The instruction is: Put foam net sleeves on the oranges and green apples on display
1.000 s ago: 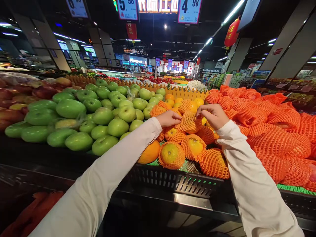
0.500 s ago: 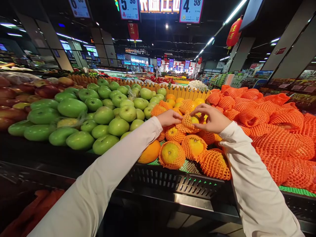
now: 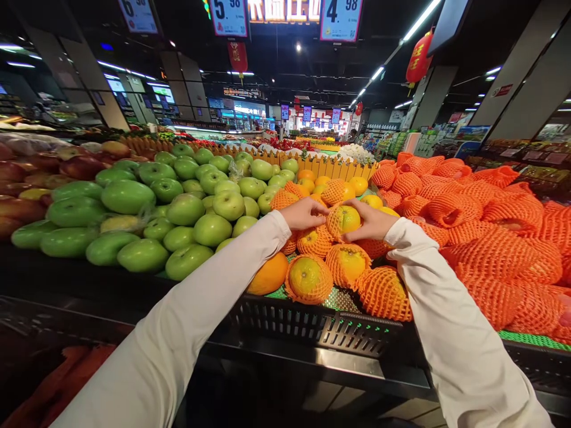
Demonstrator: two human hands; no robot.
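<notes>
The orange [image 3: 350, 219] is now barer on its right, so its net [image 3: 333, 223] seems to cover mainly the left. The right hand [image 3: 372, 219] grasps it, thumb against fingers, behind the front oranges [image 3: 308, 278]. The left hand [image 3: 304, 214] meets the net; whether its grip pinches is unclear.

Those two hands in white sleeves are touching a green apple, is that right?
Not a green apple: in the head view, the left hand and right hand, in white sleeves, are touching an orange partly covered by netting.
</notes>
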